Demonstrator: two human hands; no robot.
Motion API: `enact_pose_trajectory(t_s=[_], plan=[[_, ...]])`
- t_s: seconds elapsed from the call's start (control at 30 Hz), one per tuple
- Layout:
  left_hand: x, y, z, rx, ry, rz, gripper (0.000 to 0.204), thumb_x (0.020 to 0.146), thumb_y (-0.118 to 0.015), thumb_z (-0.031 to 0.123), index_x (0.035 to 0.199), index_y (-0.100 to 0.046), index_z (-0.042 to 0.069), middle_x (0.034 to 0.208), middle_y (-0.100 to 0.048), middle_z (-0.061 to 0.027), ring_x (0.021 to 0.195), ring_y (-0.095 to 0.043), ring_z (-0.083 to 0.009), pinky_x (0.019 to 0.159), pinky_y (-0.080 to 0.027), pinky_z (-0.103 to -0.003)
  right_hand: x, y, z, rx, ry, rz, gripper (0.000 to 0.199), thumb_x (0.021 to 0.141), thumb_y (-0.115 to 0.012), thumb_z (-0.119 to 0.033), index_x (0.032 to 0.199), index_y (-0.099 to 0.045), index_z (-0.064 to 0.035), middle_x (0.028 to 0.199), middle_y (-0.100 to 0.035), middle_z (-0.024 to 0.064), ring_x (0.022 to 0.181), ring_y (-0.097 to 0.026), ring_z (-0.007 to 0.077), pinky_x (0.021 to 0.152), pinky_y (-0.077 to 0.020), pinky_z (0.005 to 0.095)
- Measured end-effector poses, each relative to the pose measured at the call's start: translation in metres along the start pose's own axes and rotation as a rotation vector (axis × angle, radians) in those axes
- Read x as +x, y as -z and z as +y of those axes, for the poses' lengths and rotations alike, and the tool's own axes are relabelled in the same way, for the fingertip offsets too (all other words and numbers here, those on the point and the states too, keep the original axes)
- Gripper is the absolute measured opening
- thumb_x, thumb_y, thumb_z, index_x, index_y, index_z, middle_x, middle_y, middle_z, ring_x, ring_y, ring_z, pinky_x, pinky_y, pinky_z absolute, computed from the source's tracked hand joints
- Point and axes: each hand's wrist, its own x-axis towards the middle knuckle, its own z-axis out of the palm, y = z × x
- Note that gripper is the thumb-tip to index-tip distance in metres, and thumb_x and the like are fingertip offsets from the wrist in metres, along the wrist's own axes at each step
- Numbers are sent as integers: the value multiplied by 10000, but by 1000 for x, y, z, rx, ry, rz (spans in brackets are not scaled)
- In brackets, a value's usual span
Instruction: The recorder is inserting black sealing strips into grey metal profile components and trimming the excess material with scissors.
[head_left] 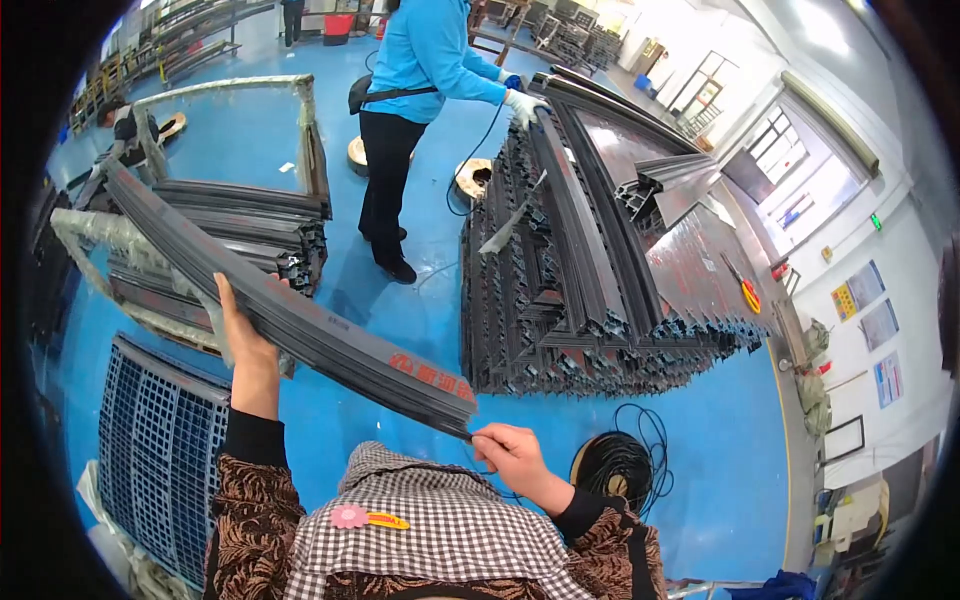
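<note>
A long dark grey metal profile (300, 320) with red printing near its end runs from upper left to lower right in front of me. My left hand (243, 335) grips it from below around its middle. My right hand (508, 450) pinches something thin and black, perhaps a rubber strip, at the profile's near end (455, 405). A coil of black cord (620, 465) lies on the blue floor just right of that hand.
A large stack of dark profiles (590, 270) fills the centre right, where a person in a blue jacket (415, 110) with white gloves stands. Another stack (240, 235) sits on a rack at left. A blue plastic pallet (160, 450) lies at lower left.
</note>
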Motion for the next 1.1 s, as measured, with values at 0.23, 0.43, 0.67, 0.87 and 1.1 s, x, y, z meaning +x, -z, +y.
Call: enact_pose_trajectory(t_s=[0.23,0.43,0.67,0.87,1.1], plan=[[-3,-5,-1,15,-22,36,607,822,-573,576,1088,-502,35,909,-612,-155,809,-628,-267,750,-525,-385,0,3,-6,-31,-2,-38,98,848,-580,-47,851,-644,29,685,-618,39,505,-472,100,477,-369,223],[5,-2,-4,-21,21,-7,606,818,-579,578,1102,-507,48,896,-614,-148,809,-629,-262,737,-524,-378,-4,4,-16,-229,-1,26,88,837,-595,-45,845,-648,26,693,-620,47,527,-485,119,498,-383,237],[-5,-7,10,-91,22,-34,595,818,-579,580,1108,-520,63,881,-614,-140,805,-628,-254,726,-522,-370,-43,22,-45,-546,33,174,70,790,-617,-32,779,-654,26,662,-598,42,534,-481,129,524,-386,236],[5,3,-3,-80,-49,-68,514,860,-568,513,1089,-562,53,936,-620,-91,821,-605,-195,773,-487,-285,-55,69,-2,-349,-154,225,54,766,-633,-24,749,-661,19,613,-592,39,555,-492,119,529,-401,226],[19,3,2,154,-88,17,695,864,-492,578,1227,-429,-12,992,-623,-196,925,-626,-280,834,-510,-381,-45,66,-15,-79,-378,222,73,756,-630,-3,826,-635,17,680,-572,20,566,-465,115,542,-391,231]])
